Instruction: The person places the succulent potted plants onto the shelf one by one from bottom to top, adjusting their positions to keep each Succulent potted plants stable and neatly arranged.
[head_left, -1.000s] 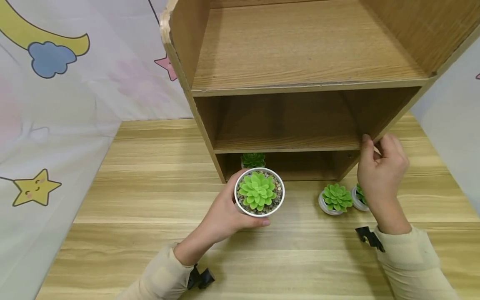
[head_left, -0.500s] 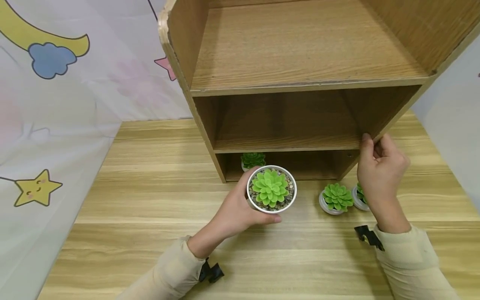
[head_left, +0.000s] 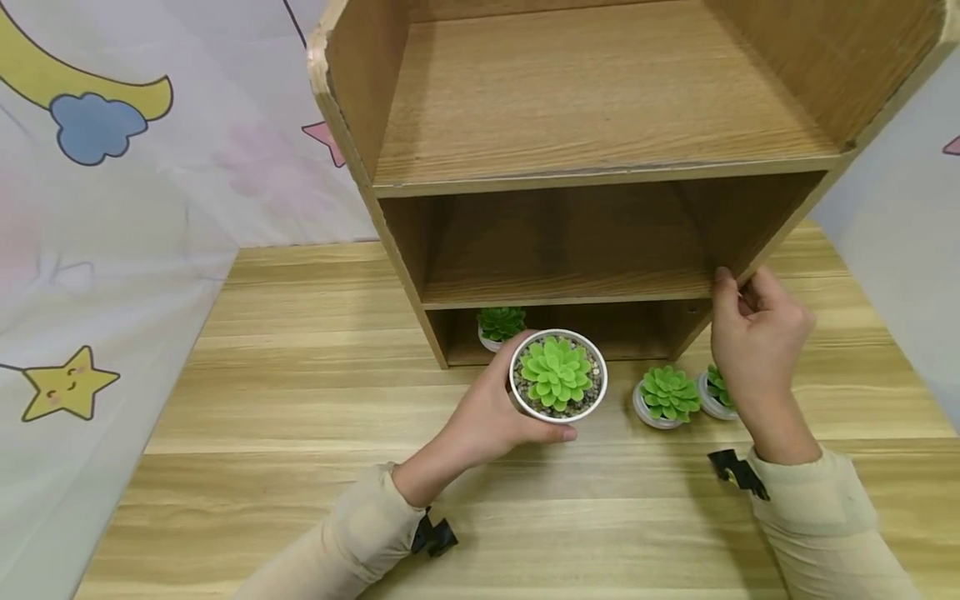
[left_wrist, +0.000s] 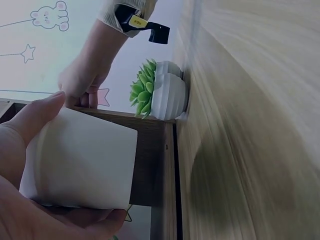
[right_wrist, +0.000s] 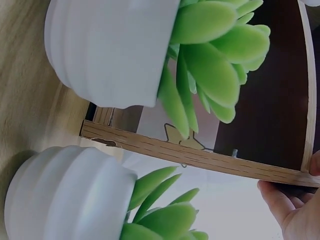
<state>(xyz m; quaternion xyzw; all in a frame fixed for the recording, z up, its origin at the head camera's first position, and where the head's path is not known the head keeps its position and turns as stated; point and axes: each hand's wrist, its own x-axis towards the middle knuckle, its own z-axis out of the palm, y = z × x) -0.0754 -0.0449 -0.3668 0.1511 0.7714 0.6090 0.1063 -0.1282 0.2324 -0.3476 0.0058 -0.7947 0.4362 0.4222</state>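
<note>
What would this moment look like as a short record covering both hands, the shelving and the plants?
Left hand: holds a green succulent in a smooth white pot, raised above the wooden table
Right hand: pinches the front edge of the wooden shelf unit, right side
Bottom compartment: one potted succulent, at the left
On table: two succulents in ribbed white pots, near the right hand

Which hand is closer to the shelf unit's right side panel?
Right. The right hand grips the side panel by its front edge; the left hand, holding a potted plant, is farther left.
</note>
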